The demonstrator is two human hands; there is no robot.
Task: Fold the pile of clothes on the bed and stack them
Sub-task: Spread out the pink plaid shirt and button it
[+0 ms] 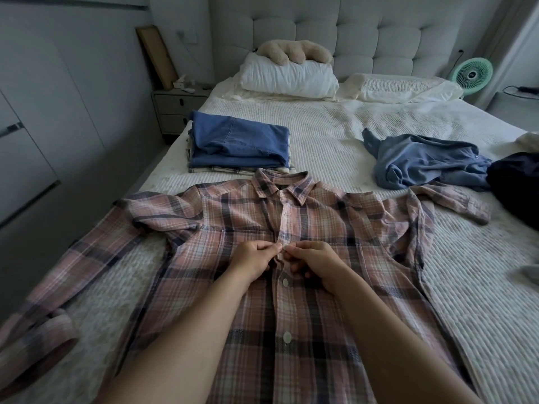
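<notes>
A pink and navy plaid shirt [233,217] lies front up across the near part of the bed [335,135], sleeves spread to both sides. My left hand [253,258] and my right hand [312,260] meet at the button placket at chest height, each pinching an edge of it. Two white buttons show below my hands. Beyond the collar on the left sits a stack of folded clothes [239,144] with a blue piece on top. A crumpled blue garment [423,158] lies unfolded at the right, next to a dark garment [516,176] at the frame's edge.
Two pillows [288,77] and a beige plush toy [294,52] lie at the tufted headboard. A nightstand [178,109] stands left of the bed, a green fan [474,74] at the far right. Something pale [529,139] and a grey item [532,272] lie at the right edge.
</notes>
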